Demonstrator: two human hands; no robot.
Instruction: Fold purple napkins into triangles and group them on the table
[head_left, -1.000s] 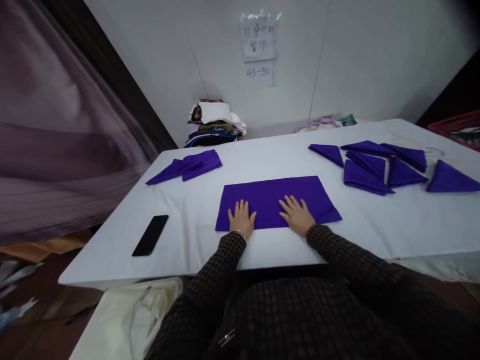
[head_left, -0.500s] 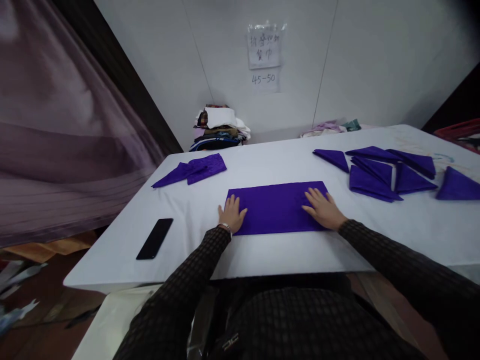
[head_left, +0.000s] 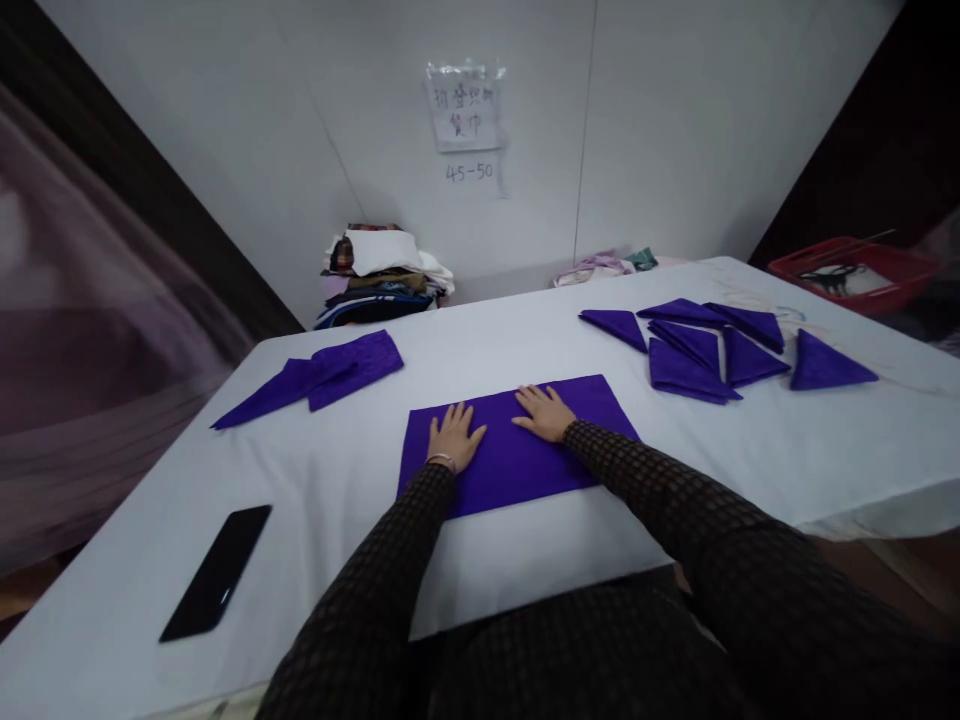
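Your single view comes from the camera on your head, looking forward and down along your dark checked fabric sleeves point(head_left: 660, 485) and across the white cloth-covered table point(head_left: 487, 350), near enough that your bare left hand point(head_left: 454, 440) and bare right hand point(head_left: 544, 413), on the flat purple rectangular cloth point(head_left: 517, 467), sit close to mid-frame. Past the table's far edge it faces the pale grey panelled wall point(head_left: 667, 150), with the white paper sign point(head_left: 466, 115) high up, left of centre. You see the table at a slant, its far edge climbing rightward, its near left corner cut off by the frame.
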